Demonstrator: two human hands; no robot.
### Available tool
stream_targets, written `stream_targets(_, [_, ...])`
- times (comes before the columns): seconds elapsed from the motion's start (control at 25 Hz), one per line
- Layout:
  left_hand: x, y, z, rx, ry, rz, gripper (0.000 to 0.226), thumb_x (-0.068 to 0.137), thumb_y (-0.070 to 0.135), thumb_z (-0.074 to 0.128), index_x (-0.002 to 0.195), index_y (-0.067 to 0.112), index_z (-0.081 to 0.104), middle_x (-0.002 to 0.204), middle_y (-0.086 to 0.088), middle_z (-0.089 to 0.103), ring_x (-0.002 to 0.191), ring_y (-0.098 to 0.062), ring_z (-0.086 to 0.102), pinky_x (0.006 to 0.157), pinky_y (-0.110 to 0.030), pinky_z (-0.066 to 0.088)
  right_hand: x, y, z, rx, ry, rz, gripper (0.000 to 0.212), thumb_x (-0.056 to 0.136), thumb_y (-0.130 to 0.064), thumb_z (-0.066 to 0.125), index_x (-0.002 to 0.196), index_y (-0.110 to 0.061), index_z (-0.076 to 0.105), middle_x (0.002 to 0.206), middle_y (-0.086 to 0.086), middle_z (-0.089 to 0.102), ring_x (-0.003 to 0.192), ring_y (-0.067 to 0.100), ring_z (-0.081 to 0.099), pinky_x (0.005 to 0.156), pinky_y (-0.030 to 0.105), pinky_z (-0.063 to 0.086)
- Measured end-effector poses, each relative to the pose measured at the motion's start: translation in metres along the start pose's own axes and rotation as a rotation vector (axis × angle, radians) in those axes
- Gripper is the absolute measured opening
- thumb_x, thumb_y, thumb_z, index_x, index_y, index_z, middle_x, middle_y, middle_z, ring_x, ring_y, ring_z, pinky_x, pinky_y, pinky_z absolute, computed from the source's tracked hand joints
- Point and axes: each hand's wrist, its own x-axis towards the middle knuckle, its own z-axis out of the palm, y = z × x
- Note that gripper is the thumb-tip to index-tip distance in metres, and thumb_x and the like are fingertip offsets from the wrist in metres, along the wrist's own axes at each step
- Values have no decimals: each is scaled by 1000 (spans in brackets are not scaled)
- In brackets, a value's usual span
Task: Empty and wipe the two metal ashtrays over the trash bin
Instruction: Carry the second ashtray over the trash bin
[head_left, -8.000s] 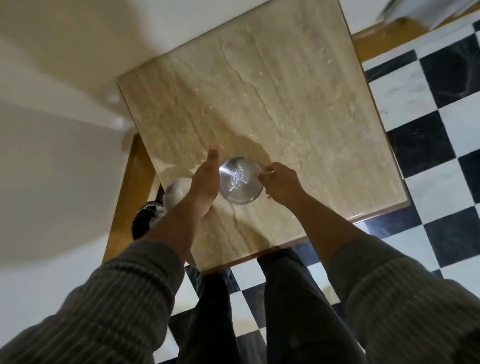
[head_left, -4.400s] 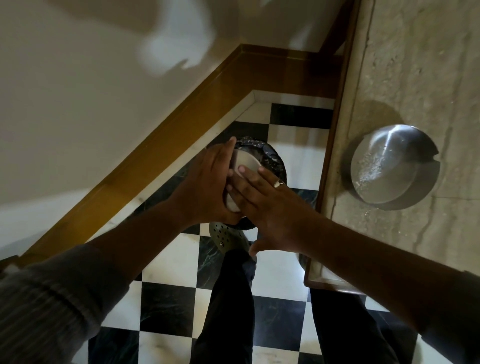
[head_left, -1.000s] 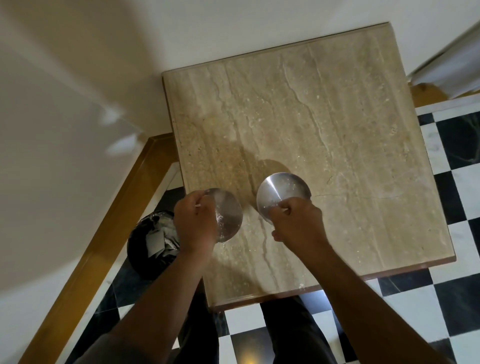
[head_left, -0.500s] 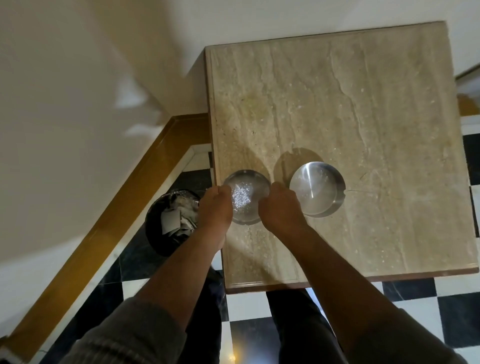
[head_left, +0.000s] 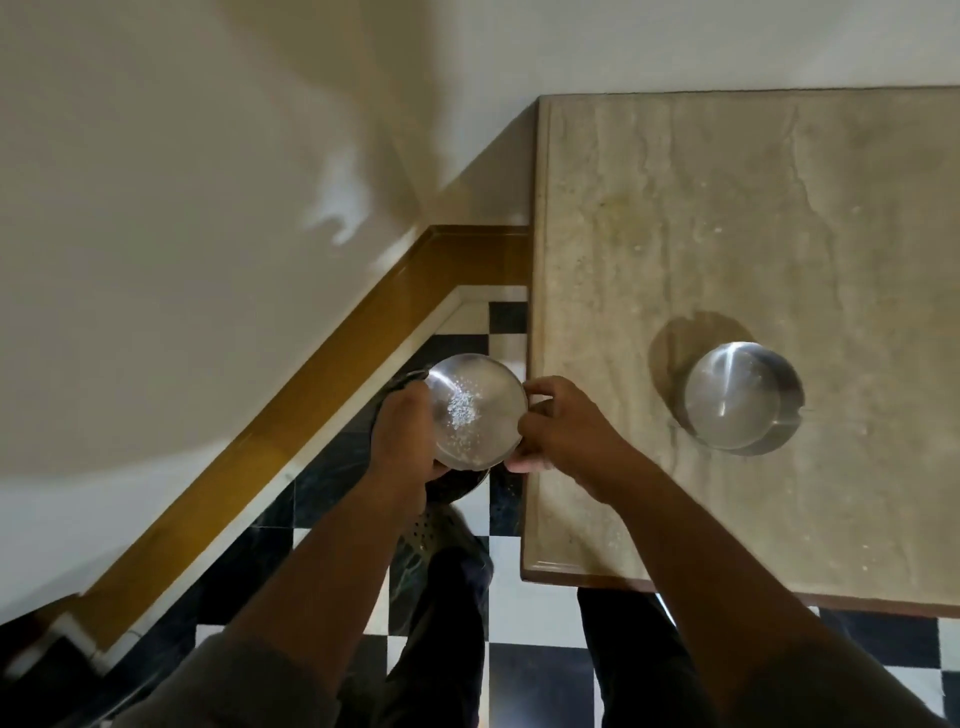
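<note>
A round metal ashtray (head_left: 475, 408) with pale ash grains in its bowl hangs left of the table edge, over the floor. My left hand (head_left: 402, 434) grips its left rim and my right hand (head_left: 558, 434) holds its right rim. The black trash bin (head_left: 454, 486) lies directly beneath, almost wholly hidden by the ashtray and my hands. A second metal ashtray (head_left: 740, 402), its bowl shiny and bare, rests on the marble table (head_left: 727, 208).
A wall with a wooden skirting board (head_left: 291, 415) runs diagonally on the left. The floor is black-and-white checked tile (head_left: 540, 670). My legs and a shoe (head_left: 441, 535) stand below the bin, close to the table's near left corner.
Both hands have lifted the ash-filled ashtray off the table and carried it left, over the bin. The clean ashtray stays on the table.
</note>
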Motion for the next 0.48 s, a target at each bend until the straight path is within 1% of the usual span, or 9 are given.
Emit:
stream_targets(0.12, [12,-3,-26,2,12,11,40,102,32,45,132,8,56,124,-17,65,101,-30,65,85,-50,60,13,2,20,78,-167,46,49,89,8,56,135,-6,48,126,20,60,95,34,73,76,42,63])
stream_targets(0.16, [20,-5,-35,48,-2,21,37,102,27,49,134,8,54,129,-18,62,106,-31,63,84,-48,60,18,4,29,92,-198,65,49,89,9,56,136,-4,48,128,20,59,101,35,71,75,40,63])
stream_targets(0.24, [34,-7,-45,66,-6,-29,41,100,15,58,139,8,49,134,-19,56,117,-34,59,80,-38,59,28,6,42,111,-215,94,49,90,11,55,136,-2,48,130,21,58,107,36,68,71,36,63])
stream_targets(0.28, [39,-8,-50,82,-8,-46,39,100,14,59,137,9,50,134,-19,56,118,-36,58,81,-38,59,32,7,47,109,-217,104,48,90,12,55,136,-2,48,130,22,57,108,37,67,72,37,63])
stream_targets(0.32, [45,-9,-56,49,-17,-62,32,101,18,57,132,13,53,133,-18,57,116,-36,59,81,-42,60,36,9,51,94,-221,104,48,89,12,56,135,-2,49,131,21,57,108,37,66,74,38,63])
stream_targets(0.36, [49,-10,-63,39,-8,-54,25,102,26,53,126,16,55,132,-17,58,112,-35,60,76,-45,61,40,11,56,63,-227,96,48,89,12,58,134,-3,49,132,19,57,109,36,66,75,39,63])
stream_targets(0.4, [53,-13,-72,17,3,-66,30,102,37,49,124,17,55,131,-15,60,110,-34,61,69,-44,60,41,11,60,17,-233,75,49,89,12,60,134,-5,48,132,16,56,110,35,66,77,41,63])
stream_targets(0.44, [63,-18,-81,-58,-44,-118,47,99,51,46,130,17,54,132,-13,60,113,-34,61,67,-42,59,43,12,62,-31,-229,48,51,88,12,61,134,-9,48,131,13,55,111,34,65,79,43,63])
stream_targets(0.48, [70,-20,-87,-111,-125,-149,63,93,63,48,136,18,52,135,-12,60,119,-35,60,72,-43,60,43,12,63,-68,-227,20,53,88,13,61,133,-13,48,130,12,53,113,35,63,82,45,62])
